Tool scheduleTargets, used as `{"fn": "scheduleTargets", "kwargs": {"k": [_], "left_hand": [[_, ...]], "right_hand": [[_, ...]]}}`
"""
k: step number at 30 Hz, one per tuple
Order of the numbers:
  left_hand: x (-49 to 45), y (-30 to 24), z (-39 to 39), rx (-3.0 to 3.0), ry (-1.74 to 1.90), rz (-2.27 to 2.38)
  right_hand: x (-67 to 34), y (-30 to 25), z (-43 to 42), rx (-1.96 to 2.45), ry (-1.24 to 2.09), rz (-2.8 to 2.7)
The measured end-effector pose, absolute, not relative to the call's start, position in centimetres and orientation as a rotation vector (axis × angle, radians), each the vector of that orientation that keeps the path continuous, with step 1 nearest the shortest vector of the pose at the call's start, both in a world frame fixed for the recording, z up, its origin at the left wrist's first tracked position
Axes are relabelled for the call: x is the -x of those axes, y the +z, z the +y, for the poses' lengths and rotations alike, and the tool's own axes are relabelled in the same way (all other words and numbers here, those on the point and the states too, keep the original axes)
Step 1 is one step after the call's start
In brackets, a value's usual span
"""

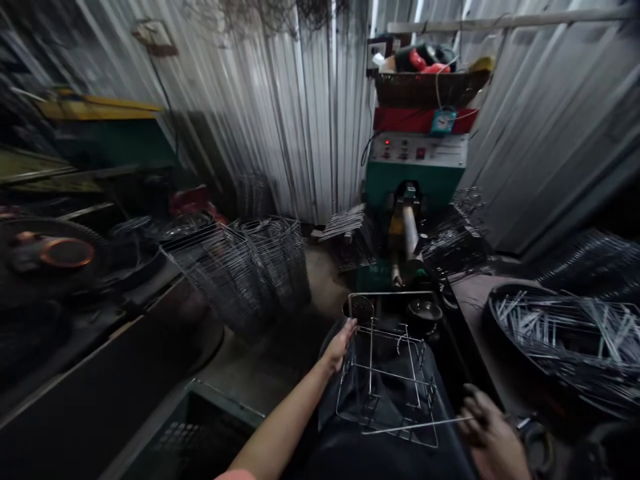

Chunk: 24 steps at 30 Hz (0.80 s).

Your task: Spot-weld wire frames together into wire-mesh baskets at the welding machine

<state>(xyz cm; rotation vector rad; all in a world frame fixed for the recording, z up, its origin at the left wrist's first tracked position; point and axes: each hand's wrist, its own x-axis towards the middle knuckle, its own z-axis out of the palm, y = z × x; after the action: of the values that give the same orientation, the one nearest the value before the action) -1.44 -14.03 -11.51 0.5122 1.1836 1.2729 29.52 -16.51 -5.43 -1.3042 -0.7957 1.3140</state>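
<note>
A wire rack (370,368) of thin bent metal rods rests on or just above dark cloth over my lap. My left hand (341,345) is closed around the rack's upper left side. To the lower right, my right hand (487,427) pinches one end of a straight metal rod (415,427). This rod reaches leftward across the near part of the rack; I cannot tell whether it touches the rack. Motion blurs the right hand a little.
Ahead stands a green machine (417,180) with a control panel and a projecting arm. Stacked wire racks (250,267) stand left of it. A black tub (493,310) of metal rods is at right. A green crate (200,427) sits lower left, near a fan (55,253).
</note>
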Motion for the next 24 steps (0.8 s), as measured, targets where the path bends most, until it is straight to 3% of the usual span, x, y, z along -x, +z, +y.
{"fn": "scheduleTargets", "kwargs": {"k": [4,12,24], "left_hand": [[2.4,-12.4,-14.2,-0.433,1.286,1.174],[2.5,-14.6,-16.0,-0.458,1.258,1.362],[3.4,-11.0,-18.5,-1.038,1.133,1.755]], "right_hand": [[-25.2,-8.8,-17.4,1.432,1.592,-0.509],[-28.8,-11.6,-18.2,1.565,1.78,-0.62],[-26.5,-8.8,-19.0,1.338,1.666,-0.732]]}}
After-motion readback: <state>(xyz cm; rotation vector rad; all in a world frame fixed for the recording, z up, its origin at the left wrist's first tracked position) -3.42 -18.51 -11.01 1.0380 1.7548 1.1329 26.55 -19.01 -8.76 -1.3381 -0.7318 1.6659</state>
